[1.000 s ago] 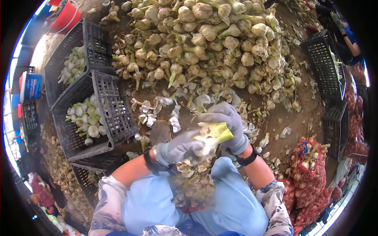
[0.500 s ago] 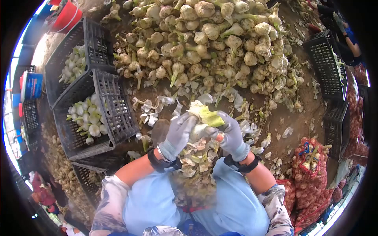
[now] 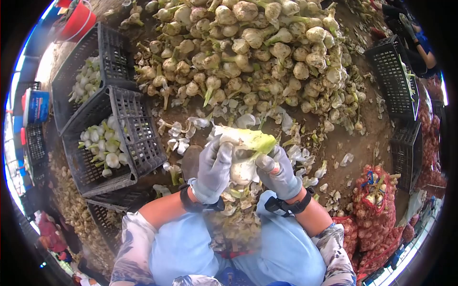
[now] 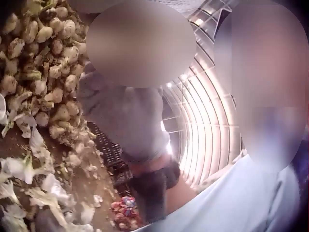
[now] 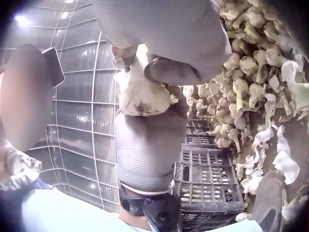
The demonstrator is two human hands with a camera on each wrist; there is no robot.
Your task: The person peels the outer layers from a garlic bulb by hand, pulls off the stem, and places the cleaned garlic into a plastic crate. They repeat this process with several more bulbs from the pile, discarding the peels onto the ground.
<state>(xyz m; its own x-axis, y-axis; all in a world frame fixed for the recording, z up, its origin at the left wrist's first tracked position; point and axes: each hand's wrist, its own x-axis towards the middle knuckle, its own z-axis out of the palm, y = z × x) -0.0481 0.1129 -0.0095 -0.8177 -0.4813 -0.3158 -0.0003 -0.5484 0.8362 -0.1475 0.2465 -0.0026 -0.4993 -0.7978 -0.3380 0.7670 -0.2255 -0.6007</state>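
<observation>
Between the two grey-gloved hands, in the head view, is a white garlic bulb (image 3: 242,172), with a pale outer layer (image 3: 238,137) that turns green at its right end spread above it. My left hand (image 3: 212,170) grips the bulb and layer from the left, fingers curled. On the right, my right hand (image 3: 280,174) pinches the stem side, thumb bent inward. The right wrist view shows the bulb (image 5: 144,99) root end down, against the left palm (image 5: 149,140), under the right hand (image 5: 169,34). Blurred patches in the left wrist view hide the held bulb.
A large garlic heap (image 3: 248,52) lies ahead. Black crates (image 3: 138,136) with cleaned bulbs (image 3: 102,143) stand at left, another crate (image 3: 393,78) at right. Red net sacks (image 3: 374,209) sit lower right. Loose peels (image 3: 179,136) litter the ground; more lie between the knees.
The layer, earlier bunched between the hands, now stretches wide above the bulb, its green end to the right. Both hands have turned more upright around the bulb, which shows more clearly.
</observation>
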